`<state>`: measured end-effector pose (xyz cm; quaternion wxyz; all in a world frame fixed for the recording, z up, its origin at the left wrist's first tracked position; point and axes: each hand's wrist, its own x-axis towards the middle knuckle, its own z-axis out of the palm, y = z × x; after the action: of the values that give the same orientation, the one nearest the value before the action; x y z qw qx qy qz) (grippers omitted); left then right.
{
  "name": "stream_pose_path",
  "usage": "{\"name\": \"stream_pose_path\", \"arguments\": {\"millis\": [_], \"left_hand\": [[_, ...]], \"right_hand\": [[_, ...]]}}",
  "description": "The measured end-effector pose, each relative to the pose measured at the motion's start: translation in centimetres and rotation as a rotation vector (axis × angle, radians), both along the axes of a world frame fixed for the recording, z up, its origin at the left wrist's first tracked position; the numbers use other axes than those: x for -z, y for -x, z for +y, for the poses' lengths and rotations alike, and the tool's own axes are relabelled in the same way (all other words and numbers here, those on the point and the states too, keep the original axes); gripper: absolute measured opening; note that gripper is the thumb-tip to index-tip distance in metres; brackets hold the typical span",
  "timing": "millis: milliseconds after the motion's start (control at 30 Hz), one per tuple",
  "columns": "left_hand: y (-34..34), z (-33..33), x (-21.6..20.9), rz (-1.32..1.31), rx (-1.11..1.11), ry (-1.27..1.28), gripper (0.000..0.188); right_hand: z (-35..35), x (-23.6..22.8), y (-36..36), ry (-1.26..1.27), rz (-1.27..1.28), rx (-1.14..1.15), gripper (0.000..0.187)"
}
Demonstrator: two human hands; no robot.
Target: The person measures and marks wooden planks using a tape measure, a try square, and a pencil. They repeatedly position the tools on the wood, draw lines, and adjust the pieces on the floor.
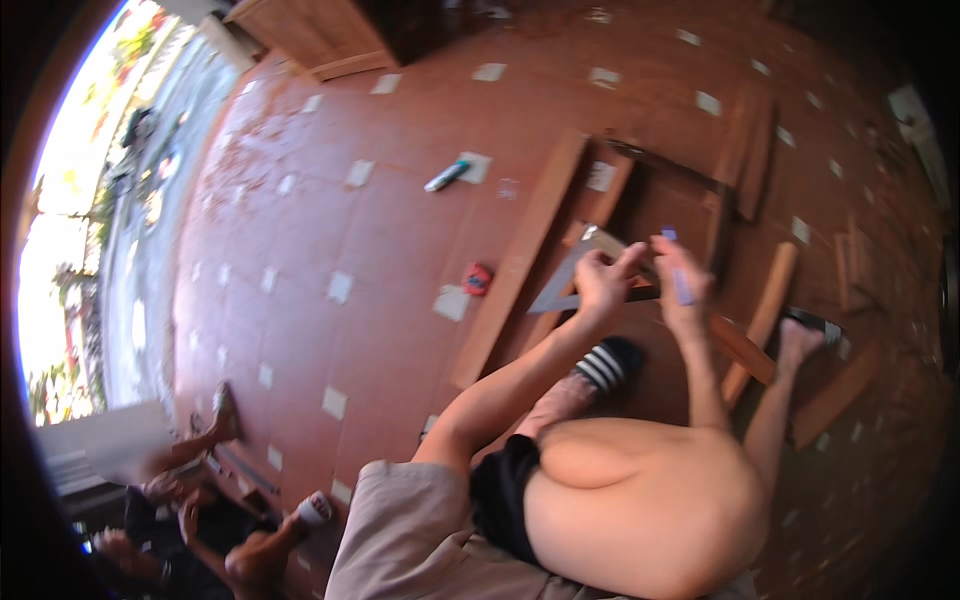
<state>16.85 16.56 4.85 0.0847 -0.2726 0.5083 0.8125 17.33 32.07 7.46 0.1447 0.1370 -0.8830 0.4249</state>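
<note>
My left hand (604, 284) has its thumb and fingers closed on a silvery triangular square (562, 284). That square lies over the wooden pieces on the floor, with its sloping edge toward the left. Close beside it on the right, my right hand (686, 290) is closed around a slim purple pen (683, 287). The pen's other end shows above the fingers. Below both hands passes a short wooden bar (742, 348), slanting down to the right. A long wooden board (530, 255) lies to the left of the square.
On the tiled floor (390, 240) are a red tape measure (477, 279) and a teal-and-white tube-like object (447, 176). More planks (757, 150) lie at the right. Wooden furniture (315, 35) stands at the far left. Another person (190, 520) sits at the lower left.
</note>
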Motion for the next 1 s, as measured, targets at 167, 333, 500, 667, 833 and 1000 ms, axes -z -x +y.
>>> {"name": "stream_pose_path", "arguments": {"millis": [167,333,500,667,833,1000], "left_hand": [[0.0,1.4,2.3,-0.195,0.007,-0.035,0.032],[-1.4,0.3,2.9,0.094,0.259,0.174,0.03],[-2.6,-5.0,4.9,0.204,0.189,0.892,0.037],[-1.0,-8.3,8.2,-0.15,0.459,0.684,0.044],[0.6,-8.5,9.8,-0.116,0.523,0.378,0.033],[1.2,-7.7,10.1,-0.172,0.448,0.057,0.026]], "right_hand": [[-1.4,2.3,-0.1,-0.094,-0.095,-0.065,0.044],[1.9,6.0,2.1,-0.179,-0.091,-0.079,0.031],[3.8,8.7,5.2,-0.215,-0.333,-0.119,0.035],[3.4,9.1,5.9,-0.229,-0.342,-0.149,0.038],[3.4,9.0,5.9,-0.245,-0.354,-0.153,0.038],[3.5,9.2,6.2,-0.227,-0.357,-0.175,0.039]]}}
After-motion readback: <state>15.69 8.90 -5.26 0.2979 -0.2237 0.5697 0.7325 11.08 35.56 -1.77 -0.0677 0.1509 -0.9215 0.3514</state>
